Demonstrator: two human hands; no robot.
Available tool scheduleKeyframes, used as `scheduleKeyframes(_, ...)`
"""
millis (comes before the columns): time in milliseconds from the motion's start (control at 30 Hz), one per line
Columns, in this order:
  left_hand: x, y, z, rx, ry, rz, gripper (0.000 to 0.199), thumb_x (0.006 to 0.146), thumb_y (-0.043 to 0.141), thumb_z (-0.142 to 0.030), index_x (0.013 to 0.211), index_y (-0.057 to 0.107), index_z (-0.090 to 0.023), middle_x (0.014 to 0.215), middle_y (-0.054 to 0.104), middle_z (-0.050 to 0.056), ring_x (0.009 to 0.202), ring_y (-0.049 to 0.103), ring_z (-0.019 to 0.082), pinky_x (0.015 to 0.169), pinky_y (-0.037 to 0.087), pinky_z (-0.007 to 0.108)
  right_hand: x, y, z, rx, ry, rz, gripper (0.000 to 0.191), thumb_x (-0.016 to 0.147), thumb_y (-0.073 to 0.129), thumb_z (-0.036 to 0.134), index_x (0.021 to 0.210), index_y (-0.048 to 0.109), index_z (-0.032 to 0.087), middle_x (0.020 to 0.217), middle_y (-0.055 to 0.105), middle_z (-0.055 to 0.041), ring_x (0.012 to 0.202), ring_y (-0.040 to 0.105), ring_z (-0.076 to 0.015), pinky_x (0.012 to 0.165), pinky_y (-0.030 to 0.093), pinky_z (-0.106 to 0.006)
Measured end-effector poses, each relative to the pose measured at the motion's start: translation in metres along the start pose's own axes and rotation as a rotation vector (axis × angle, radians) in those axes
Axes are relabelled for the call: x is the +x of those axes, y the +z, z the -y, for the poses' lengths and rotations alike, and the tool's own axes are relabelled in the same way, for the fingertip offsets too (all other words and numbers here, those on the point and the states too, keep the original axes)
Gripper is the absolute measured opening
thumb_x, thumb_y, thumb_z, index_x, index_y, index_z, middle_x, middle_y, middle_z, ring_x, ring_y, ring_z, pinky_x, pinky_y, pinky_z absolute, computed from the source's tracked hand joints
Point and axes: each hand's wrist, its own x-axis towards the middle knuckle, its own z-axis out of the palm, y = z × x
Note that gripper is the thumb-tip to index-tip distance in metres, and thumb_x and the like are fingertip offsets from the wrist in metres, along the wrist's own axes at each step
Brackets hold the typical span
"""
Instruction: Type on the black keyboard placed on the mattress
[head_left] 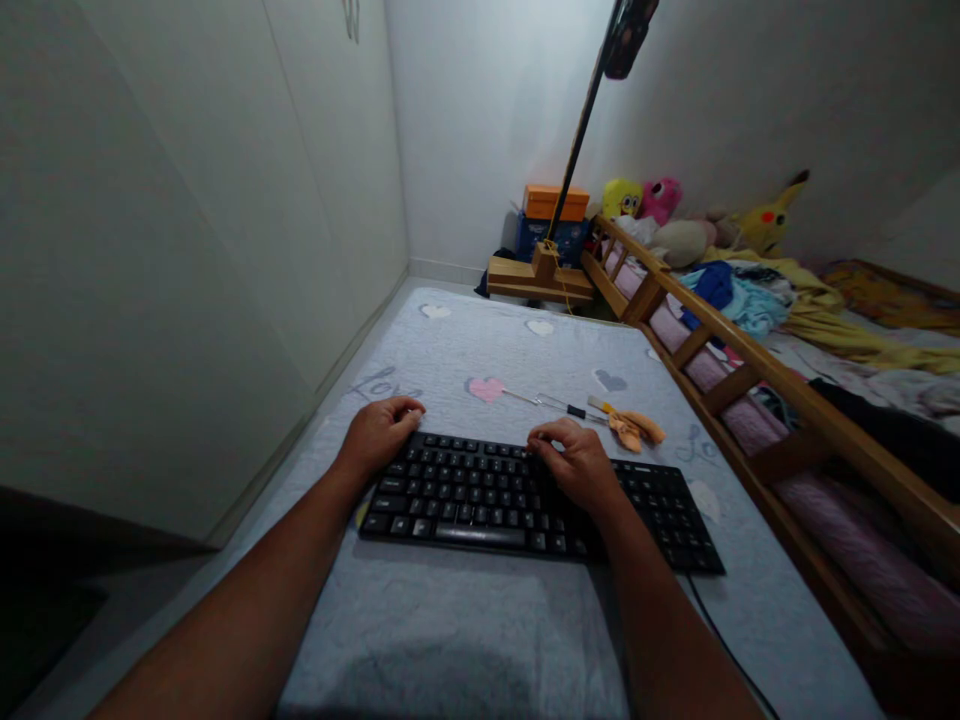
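A black keyboard (pixel 480 495) lies flat on the patterned bedsheet, its cable leaving at the lower right. My left hand (pixel 381 432) is closed at the keyboard's far left corner, fingers curled along the edge. Over the far row of keys, right of the middle, my right hand (pixel 574 460) is held in a pinch. Whatever its fingertips hold, if anything, is too small to make out. Beyond the keyboard are a thin metal rod (pixel 520 397), a thin tool with a black grip (pixel 576 411), a brush with a yellow handle (pixel 600 404) and an orange cloth (pixel 636 430).
A wooden bed rail (pixel 720 350) runs along the right, with clothes and plush toys behind it. Pale cupboard doors (pixel 225 200) stand on the left. A dark pole on a wooden base (pixel 536 272) rises past the far edge, beside an orange box (pixel 555 202).
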Motion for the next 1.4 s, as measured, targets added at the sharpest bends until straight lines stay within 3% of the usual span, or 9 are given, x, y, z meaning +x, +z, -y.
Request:
scheduleKeyframes(533, -0.001, 0.000, -0.002, -0.008, -0.016, -0.003, 0.036, 0.076, 0.052, -0.044, 0.089, 0.072, -0.018, 0.080, 0.073, 0.004, 0.072, 0.064, 0.021, 0.068, 0.044, 0.030, 0.002, 0.010, 0.013, -0.002, -0.027, 0.025, 0.014, 0.085, 0.062, 0.011, 0.083, 0.073, 0.020, 0.079, 0.070, -0.0048, 0.080, 0.063, -0.0194, 0.076, 0.046, -0.030)
scheduleKeyframes(933, -0.001, -0.002, -0.003, 0.008, -0.024, 0.008, 0.036, 0.076, 0.051, -0.044, 0.090, 0.072, -0.017, 0.081, 0.073, 0.004, 0.075, 0.064, 0.022, 0.070, 0.044, 0.031, -0.001, -0.001, 0.001, -0.007, 0.003, 0.017, 0.015, 0.086, 0.060, 0.013, 0.080, 0.072, 0.021, 0.078, 0.070, -0.0032, 0.079, 0.063, -0.0191, 0.076, 0.045, -0.031)
scheduleKeyframes(1400, 0.000, -0.001, -0.001, 0.004, -0.007, 0.004, 0.036, 0.076, 0.052, -0.044, 0.090, 0.072, -0.018, 0.080, 0.072, 0.004, 0.074, 0.064, 0.021, 0.070, 0.045, 0.031, 0.001, 0.009, 0.006, 0.032, -0.010, 0.008, 0.015, 0.086, 0.061, 0.013, 0.082, 0.072, 0.022, 0.080, 0.070, -0.0034, 0.081, 0.063, -0.0189, 0.076, 0.046, -0.030)
